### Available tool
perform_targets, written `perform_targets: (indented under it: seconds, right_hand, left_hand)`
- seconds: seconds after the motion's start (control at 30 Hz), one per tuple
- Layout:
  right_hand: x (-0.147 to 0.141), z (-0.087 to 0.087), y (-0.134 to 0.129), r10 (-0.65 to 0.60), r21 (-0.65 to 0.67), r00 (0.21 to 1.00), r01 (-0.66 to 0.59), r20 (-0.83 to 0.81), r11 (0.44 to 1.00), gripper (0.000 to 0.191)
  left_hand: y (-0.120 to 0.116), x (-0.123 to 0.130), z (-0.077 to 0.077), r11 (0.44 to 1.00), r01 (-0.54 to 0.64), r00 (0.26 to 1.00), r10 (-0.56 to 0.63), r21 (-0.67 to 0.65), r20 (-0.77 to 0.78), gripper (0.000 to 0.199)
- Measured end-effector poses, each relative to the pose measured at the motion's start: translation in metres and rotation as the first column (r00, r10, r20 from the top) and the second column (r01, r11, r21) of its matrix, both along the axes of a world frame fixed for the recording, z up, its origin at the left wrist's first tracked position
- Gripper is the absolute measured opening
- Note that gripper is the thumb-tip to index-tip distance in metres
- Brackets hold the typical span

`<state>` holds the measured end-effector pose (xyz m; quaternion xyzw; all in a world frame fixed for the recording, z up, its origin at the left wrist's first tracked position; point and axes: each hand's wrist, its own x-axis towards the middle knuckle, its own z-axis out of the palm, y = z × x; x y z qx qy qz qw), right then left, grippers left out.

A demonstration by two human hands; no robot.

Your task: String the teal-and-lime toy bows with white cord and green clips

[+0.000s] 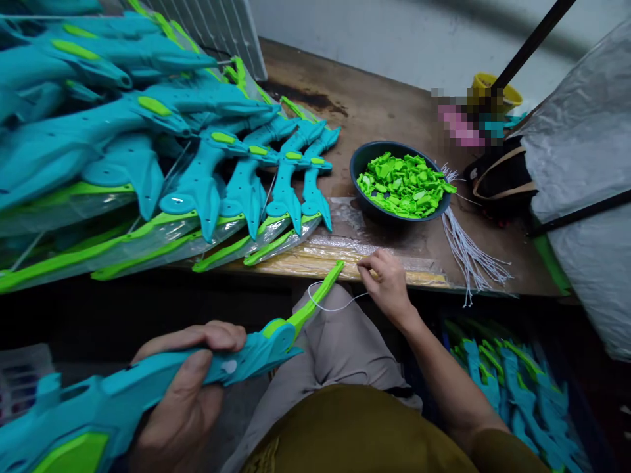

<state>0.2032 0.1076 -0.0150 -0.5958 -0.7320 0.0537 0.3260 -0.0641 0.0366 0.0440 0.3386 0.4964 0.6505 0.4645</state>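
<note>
My left hand [182,387] is wrapped around a teal plastic toy bow [133,378] with a bright green limb [318,295] at its far end. The toy slants up from the lower left, over my lap. A thin white cord [340,309] loops round the green limb and runs across to my right hand [387,282]. The fingers of that hand are pinched together on the cord, just right of the limb's tip and close to the table's front edge. What lies inside the pinch is partly hidden by the fingers.
Many similar teal toys [236,177] are piled on the table's left side. A dark bowl [362,197] of small green parts stands at centre, with a bundle of white cords [468,253] beside it. More toys [513,374] fill a bin at lower right. A yellow container [510,95] stands behind.
</note>
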Motion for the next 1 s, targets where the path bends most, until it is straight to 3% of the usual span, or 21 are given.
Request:
perform_targets:
  seconds: [0.1, 0.2, 0.4, 1.0]
  right_hand:
    - [-0.012, -0.019, 0.01, -0.013, -0.028, 1.0, 0.014, 0.027, 0.999, 0.016]
    - [-0.018, -0.027, 0.014, -0.016, -0.046, 0.999, 0.018, 0.05, 0.999, 0.015]
    - [-0.018, -0.027, 0.016, -0.019, -0.073, 0.995, 0.026, 0.095, 0.997, 0.015]
    - [-0.029, -0.021, 0.019, 0.031, -0.167, 0.991, -0.009, 0.128, 0.986, 0.009]
  left_hand:
    - [0.002, 0.0, -0.003, 1.0, -0.007, 1.0, 0.007, -0.003, 0.019, 0.013]
    - [0.003, 0.0, -0.002, 0.999, -0.022, 0.999, 0.023, -0.032, 0.029, 0.013]
    - [0.001, 0.002, 0.002, 0.998, -0.034, 0.999, 0.034, -0.052, -0.002, 0.012]
    - [0.004, -0.002, -0.007, 0.999, -0.033, 0.998, 0.032, 0.01, 0.052, 0.015]
